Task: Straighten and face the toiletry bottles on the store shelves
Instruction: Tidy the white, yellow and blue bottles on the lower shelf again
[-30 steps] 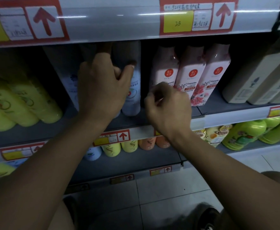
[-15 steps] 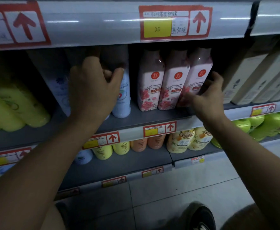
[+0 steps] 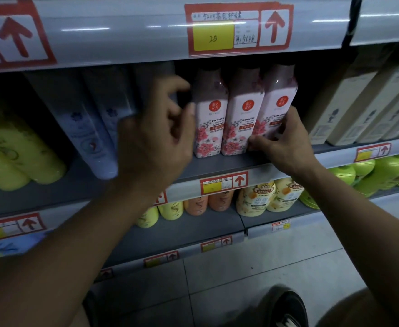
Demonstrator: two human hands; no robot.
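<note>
Three pink floral bottles stand side by side near the front edge of the middle shelf (image 3: 217, 167), long axes upright and leaning slightly right in this wide-angle view, printed labels turned outward toward the aisle. The left hand (image 3: 156, 147) reaches in from the left; its thumb tip touches the side of the left bottle (image 3: 209, 119) while the other fingers curl loosely in the dark gap beside it, so whether this grip actually closes on the bottle cannot be told. The right hand (image 3: 285, 142) pinches the lower part of the right bottle (image 3: 277, 107), fingertips on its label face and far side. The middle bottle (image 3: 243, 116) sits between, touching its neighbours. Bracketing the row from both ends probably serves to press the three together and square their faces. Left of them stand grey-white bottles (image 3: 87, 128); yellow bottles (image 3: 16, 156) lie further left.
</note>
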